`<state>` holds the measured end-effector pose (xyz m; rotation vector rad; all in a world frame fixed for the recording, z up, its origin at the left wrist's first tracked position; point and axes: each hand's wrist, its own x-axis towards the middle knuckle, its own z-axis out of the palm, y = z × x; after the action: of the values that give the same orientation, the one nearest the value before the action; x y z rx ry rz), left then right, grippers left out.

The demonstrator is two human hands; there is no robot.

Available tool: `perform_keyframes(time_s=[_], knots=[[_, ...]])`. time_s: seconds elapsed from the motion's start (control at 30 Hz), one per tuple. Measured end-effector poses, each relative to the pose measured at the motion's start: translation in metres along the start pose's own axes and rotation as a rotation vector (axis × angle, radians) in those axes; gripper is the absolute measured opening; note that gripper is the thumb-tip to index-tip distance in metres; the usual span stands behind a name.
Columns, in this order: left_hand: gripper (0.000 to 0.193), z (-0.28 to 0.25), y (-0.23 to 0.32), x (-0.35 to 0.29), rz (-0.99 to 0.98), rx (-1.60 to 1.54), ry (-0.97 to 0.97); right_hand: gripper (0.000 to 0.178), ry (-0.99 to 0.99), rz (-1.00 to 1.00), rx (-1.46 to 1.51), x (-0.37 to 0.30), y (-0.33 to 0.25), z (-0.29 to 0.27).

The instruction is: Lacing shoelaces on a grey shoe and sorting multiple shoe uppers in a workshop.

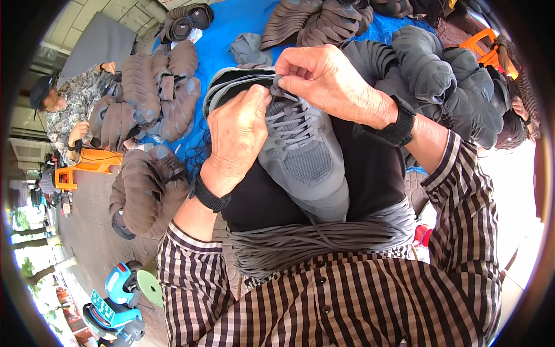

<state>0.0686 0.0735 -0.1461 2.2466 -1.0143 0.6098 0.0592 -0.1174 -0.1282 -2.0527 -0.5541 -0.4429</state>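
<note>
Sneaker upper (309, 165), grey with a mesh toe, lies over my lap in the middle of the view, its toe pointing toward my waist. Grey shoelace (292, 124) crosses back and forth over its tongue, and further grey layers show at its collar and beneath its toe. My right grip (329, 81) is narrow, thumb and forefinger pinching a small grey piece (278, 84) at the top of the lacing; whether that is a lace or an eyelet edge, I cannot tell. My left grip (236, 130) is narrow too, its fingertips drawn together just beside the right ones, but what lies between them is hidden. I wear a black wristband on each wrist and a checked shirt (347, 301). Black cloth (376, 173) shows on both sides of the upper, and a thick bundle of loose grey laces (324, 246) runs across my lap, next to the toe end.

Beyond my hands spreads a blue tarp (222, 23). Stacks of brown shoe uppers (141, 87) sit to my left, and grey stacks (425, 69) to my right. At the far left, a co-worker (72, 110) in a patterned top and dark cap is beside an orange stool (98, 161). Blue scooters (118, 283) stand at the lower left.
</note>
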Motion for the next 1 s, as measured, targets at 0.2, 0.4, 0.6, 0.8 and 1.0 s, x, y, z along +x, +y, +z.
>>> perform_keyframes(time_s=[0.2, 0.4, 0.6, 0.8, 1.0], knots=[[0.005, -0.003, -0.007, -0.016, -0.244, -0.175, -0.129, 0.008, -0.052, -0.016, -0.029, -0.007, 0.002, 0.002], [0.029, -0.024, -0.014, -0.024, 0.023, 0.158, 0.095, 0.026, -0.351, -0.236, -0.365, -0.069, 0.005, -0.023], [0.072, -0.016, -0.075, -0.014, -0.260, 0.263, -0.142, 0.051, -0.434, -0.252, -0.741, -0.122, -0.011, -0.005], [0.056, -0.018, -0.147, -0.003, -0.529, -0.195, -0.242, 0.049, -0.354, -0.341, -0.696, -0.103, -0.010, -0.004], [0.034, -0.018, -0.110, 0.038, -0.325, 0.098, -0.295, 0.052, -0.299, -0.180, -0.662, -0.067, 0.002, 0.009]])
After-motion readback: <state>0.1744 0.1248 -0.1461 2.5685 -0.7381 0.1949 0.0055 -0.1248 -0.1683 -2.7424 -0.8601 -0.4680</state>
